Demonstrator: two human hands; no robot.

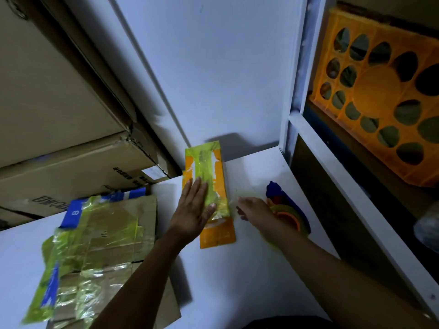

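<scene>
Orange box (217, 236) lies flat on white table (237, 269), near back wall. Your left hand (193, 210) spread flat, pressing green tape (206, 162) down on box top. Your right hand (256, 213) just beside box, fingers by loose tape end. Blurry there, cannot tell if pinching. Blue tape roll (275, 188) partly under that wrist.

Watch out:
- Pull sideways too hard: tape may wrinkle or stick to itself.
- Lift left hand early: tape may peel up.
- Push too hard: box may slide toward wall.

Orange box (217, 231) w/ yellow-green tape strip (209, 179); white table (237, 269); brown cardboard (142, 210) w/ blue edges; orange crate (370, 91).
</scene>
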